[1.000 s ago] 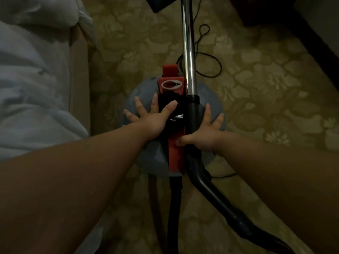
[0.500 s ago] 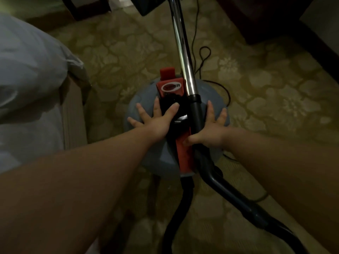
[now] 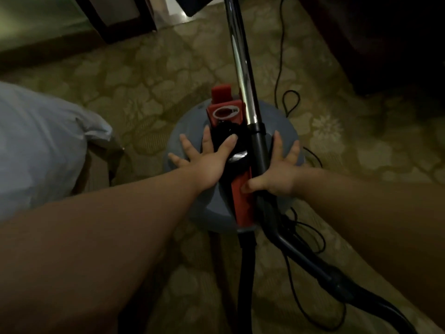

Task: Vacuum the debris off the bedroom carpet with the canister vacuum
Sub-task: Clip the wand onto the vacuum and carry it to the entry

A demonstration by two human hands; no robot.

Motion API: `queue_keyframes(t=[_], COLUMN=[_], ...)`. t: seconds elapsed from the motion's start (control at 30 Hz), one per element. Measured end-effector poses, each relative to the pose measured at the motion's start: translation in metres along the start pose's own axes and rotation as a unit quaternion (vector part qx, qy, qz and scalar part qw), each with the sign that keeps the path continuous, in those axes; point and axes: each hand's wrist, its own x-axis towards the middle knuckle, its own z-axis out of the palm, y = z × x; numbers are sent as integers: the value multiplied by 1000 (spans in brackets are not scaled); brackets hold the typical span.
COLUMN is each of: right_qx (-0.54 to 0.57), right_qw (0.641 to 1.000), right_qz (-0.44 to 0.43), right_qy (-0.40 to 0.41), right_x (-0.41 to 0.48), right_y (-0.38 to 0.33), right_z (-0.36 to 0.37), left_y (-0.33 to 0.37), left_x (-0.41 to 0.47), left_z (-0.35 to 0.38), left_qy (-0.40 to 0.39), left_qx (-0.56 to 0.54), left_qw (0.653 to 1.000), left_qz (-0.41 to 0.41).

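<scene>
A round grey canister vacuum (image 3: 216,208) with a red top strip stands on the patterned olive carpet (image 3: 149,92) in the middle of the view. My left hand (image 3: 207,160) lies flat on its lid, fingers spread, the thumb over the black handle. My right hand (image 3: 277,174) rests spread on the lid's right side, its thumb touching the red strip. The chrome wand (image 3: 240,56) rises across the canister and joins a black hose handle (image 3: 310,263) that passes in front of my right hand.
A bed with white bedding (image 3: 36,145) fills the left side. A thin black power cord (image 3: 284,75) loops over the carpet behind and right of the canister. Dark furniture (image 3: 385,32) stands at the top right, and a dark frame leg (image 3: 108,22) at the top left.
Both hands stay spread on the canister. The view has tilted up and shifted, so the bed has slid left and more far carpet and furniture show.
</scene>
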Motion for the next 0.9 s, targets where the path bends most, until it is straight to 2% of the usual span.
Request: queue_keyframes(t=[0.1, 0.43, 0.9], right_qx=[-27, 13, 8], right_qw=[999, 1000, 1000], right_qz=[2, -3, 5], right_qy=[-17, 27, 14], right_x=[26, 182, 358], right_y=[-27, -157, -320], right_z=[-24, -172, -342], left_y=[17, 135, 269], left_x=[29, 223, 439], left_z=[-29, -148, -303], left_qy=[-13, 10, 9], left_qx=[2, 28, 26], left_qw=[1000, 1000, 1000], left_qz=[-13, 9, -3])
